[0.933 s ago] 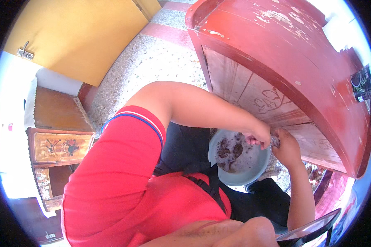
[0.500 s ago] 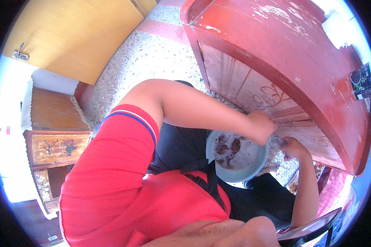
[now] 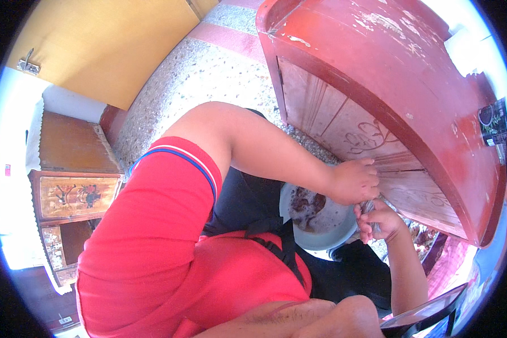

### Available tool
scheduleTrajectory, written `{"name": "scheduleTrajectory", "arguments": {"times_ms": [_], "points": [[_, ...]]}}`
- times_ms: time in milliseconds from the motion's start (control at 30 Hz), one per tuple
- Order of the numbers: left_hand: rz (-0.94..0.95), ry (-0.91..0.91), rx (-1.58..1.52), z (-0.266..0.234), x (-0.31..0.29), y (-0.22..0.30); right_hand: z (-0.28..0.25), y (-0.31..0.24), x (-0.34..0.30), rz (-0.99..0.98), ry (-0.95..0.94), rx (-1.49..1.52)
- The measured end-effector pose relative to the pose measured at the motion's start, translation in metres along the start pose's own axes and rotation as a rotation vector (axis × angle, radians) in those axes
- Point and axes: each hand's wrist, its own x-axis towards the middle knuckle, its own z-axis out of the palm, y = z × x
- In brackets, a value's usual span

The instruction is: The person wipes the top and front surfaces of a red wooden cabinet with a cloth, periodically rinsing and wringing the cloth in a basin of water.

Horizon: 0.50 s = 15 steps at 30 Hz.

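Observation:
My left hand (image 3: pixel 354 181) is closed, fingers curled, over the far right rim of a pale blue basin (image 3: pixel 321 246). Just below it, my right hand (image 3: pixel 381 219) has its fingers bent round. A small greyish, shiny thing (image 3: pixel 368 206) shows between the two hands; its kind is too small to make out, and the hands hide most of it. Foamy, cloudy water (image 3: pixel 328 219) fills the basin, and a dark reddish-brown wet clump (image 3: pixel 307 205) lies in it at the left. My left forearm crosses above the basin's far edge.
Close beyond my hands stands a red wooden cabinet (image 3: pixel 343 48) with worn paint and carved panels (image 3: pixel 366 135). A yellow door (image 3: pixel 107 45) is at the far left, above a speckled floor (image 3: pixel 174 84). A small brown painted cabinet (image 3: pixel 76 197) stands at the left. Pink checked cloth (image 3: pixel 452 259) is at the right.
My right hand has moved left, closer to the left hand and the basin, and its fingers have turned toward it. My left hand's wrist has turned slightly and its knuckles now show.

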Motion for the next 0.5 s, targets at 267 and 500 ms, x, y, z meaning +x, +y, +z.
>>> {"name": "scheduleTrajectory", "arguments": {"times_ms": [267,500], "points": [[-0.327,-0.287,-0.003,-0.003,0.002,0.01,0.018,-0.007,0.014,-0.021,0.376,-1.011],[-0.744,-0.444,-0.612,0.017,0.019,0.01,0.015,0.009,0.014,-0.265,0.923,-1.663]]}}
